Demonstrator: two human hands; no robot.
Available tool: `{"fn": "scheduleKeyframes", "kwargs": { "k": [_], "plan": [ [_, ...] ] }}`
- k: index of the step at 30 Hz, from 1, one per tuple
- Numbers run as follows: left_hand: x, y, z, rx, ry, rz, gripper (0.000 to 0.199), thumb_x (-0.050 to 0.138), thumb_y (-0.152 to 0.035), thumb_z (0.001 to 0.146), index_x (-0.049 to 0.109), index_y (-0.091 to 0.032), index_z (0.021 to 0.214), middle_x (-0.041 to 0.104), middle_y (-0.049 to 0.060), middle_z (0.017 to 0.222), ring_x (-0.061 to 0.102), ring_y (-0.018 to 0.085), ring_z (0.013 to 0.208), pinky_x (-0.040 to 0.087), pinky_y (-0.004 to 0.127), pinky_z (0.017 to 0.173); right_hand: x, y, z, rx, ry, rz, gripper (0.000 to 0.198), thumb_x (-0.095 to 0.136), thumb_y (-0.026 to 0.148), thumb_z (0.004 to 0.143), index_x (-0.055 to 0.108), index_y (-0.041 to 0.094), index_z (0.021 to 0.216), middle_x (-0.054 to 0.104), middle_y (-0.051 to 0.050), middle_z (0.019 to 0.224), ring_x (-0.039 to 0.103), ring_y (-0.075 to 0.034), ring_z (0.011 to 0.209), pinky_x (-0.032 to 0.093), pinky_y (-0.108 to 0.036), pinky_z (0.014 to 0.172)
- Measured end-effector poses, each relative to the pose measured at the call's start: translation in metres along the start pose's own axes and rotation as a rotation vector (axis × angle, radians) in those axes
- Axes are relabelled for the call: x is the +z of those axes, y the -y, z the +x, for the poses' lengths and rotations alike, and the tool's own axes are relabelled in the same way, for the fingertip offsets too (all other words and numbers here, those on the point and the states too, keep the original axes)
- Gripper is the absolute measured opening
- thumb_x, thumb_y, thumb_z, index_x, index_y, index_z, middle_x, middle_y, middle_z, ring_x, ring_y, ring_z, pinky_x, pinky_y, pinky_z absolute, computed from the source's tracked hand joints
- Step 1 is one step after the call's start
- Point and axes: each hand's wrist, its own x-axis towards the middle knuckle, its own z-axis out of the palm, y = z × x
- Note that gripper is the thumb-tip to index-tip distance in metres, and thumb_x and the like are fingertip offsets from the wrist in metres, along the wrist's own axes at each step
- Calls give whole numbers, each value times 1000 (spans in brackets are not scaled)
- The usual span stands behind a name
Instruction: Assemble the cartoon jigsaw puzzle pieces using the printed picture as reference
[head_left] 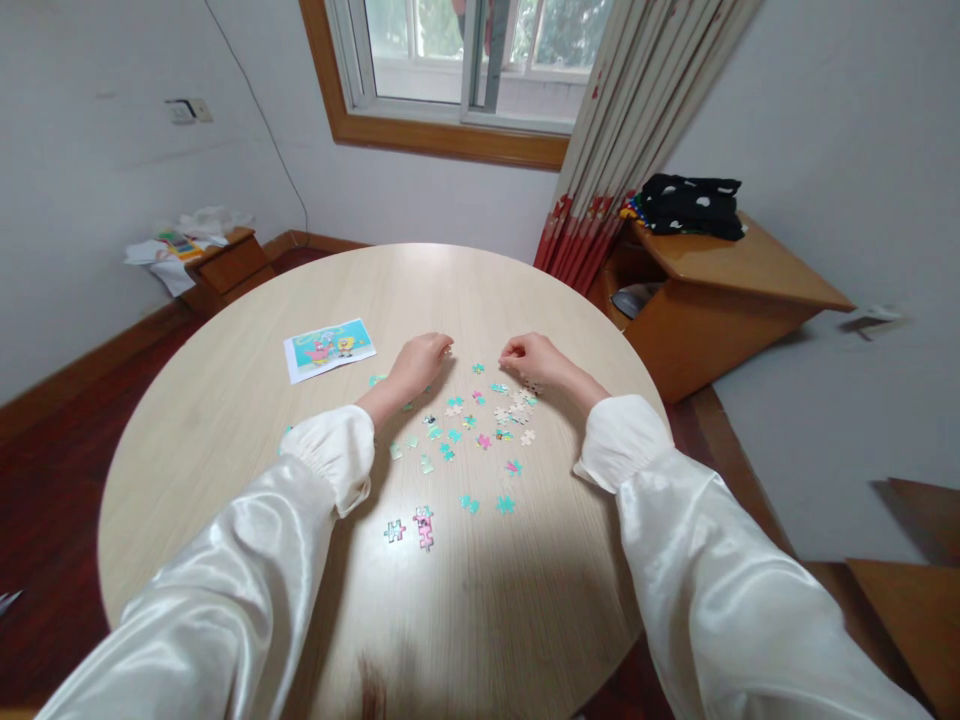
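Note:
Jigsaw puzzle pieces [454,436] lie loose on the round table, mostly turquoise with some pink. Several pale pieces [517,408], seemingly face down, are heaped by my right hand [536,360]. That hand is closed in a pinch, with a small pale puzzle piece edge at its fingertips. My left hand [420,366] hovers at the far left of the scatter, fingers pinched on what looks like a small piece, mostly hidden. Nearer to me are two joined pink pieces [424,530] beside a single piece [394,531]. A printed cartoon picture [331,349] lies beyond my left hand.
The round wooden table [225,400] stands below a window [465,60] and a curtain [600,150]. On the right, a wooden cabinet [735,270] carries a black patterned cloth [694,207]. A small stand [229,265] with papers is at the left wall.

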Motion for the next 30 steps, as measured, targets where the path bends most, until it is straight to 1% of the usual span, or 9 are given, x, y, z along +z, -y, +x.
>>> {"fn": "scheduleKeyframes", "kwargs": {
  "k": [3, 6, 9, 11, 16, 18, 23, 27, 30],
  "plan": [
    [1, 0, -11, 123, 54, 78, 27, 41, -9, 86, 66, -13, 96, 69, 13, 96, 61, 22, 90, 44, 36, 85, -10, -11, -18, -18, 72, -31, 9, 60, 17, 75, 68, 13, 75, 66, -4, 66, 56, -13, 58, 41, -25, 56],
    [1, -3, -23, 223, 108, 121, 24, 42, -12, 87, 66, -14, 84, 69, 10, 85, 60, 19, 81, 42, 36, 86, -18, -23, -32, -71, 91, -87, 9, 61, 16, 75, 70, 14, 77, 70, -6, 74, 60, -16, 67, 45, -27, 63],
    [-1, -6, -30, 359, 145, 233, 27, 39, -14, 90, 65, -15, 81, 68, 8, 82, 59, 19, 80, 38, 37, 88, -24, -33, -41, -99, 94, -126, 11, 66, 21, 75, 72, 16, 83, 71, -8, 84, 63, -19, 75, 47, -31, 71],
    [-4, -9, -32, 399, 148, 296, 28, 38, -15, 91, 65, -15, 83, 69, 9, 84, 60, 20, 84, 37, 37, 88, -26, -37, -45, -104, 91, -147, 14, 70, 22, 73, 72, 17, 86, 71, -9, 88, 64, -20, 78, 48, -33, 73],
    [-12, -15, -35, 260, 124, 233, 28, 38, -13, 90, 66, -13, 95, 70, 12, 99, 60, 21, 92, 36, 36, 86, -25, -39, -48, -113, 82, -149, 12, 68, 19, 75, 72, 17, 87, 71, -8, 88, 63, -20, 78, 49, -32, 74],
    [-15, -16, -37, 208, 135, 185, 28, 39, -14, 90, 66, -14, 96, 70, 11, 98, 60, 21, 90, 37, 35, 84, -24, -38, -48, -136, 80, -143, 15, 68, 18, 76, 72, 17, 90, 70, -8, 89, 63, -19, 78, 49, -32, 74],
    [-19, -23, -42, 189, 253, 110, 23, 49, -28, 91, 68, -16, 88, 69, 8, 88, 61, 20, 84, 38, 34, 80, -22, -38, -48, -166, 101, -120, 11, 65, 21, 77, 72, 17, 86, 69, -8, 89, 62, -18, 78, 49, -30, 73],
    [-15, -27, -45, 166, 326, 102, 20, 61, -35, 85, 69, -17, 91, 67, 9, 96, 61, 23, 91, 39, 37, 84, -23, -37, -49, -177, 90, -103, 7, 67, 24, 75, 69, 18, 77, 68, -7, 86, 61, -18, 75, 48, -30, 70],
    [-12, -30, -45, 132, 333, 81, 20, 64, -31, 82, 69, -16, 96, 67, 11, 101, 61, 24, 94, 39, 40, 87, -28, -33, -48, -174, 105, -48, 10, 67, 28, 75, 67, 18, 73, 67, -6, 81, 60, -17, 73, 47, -29, 68]
  ]
}}
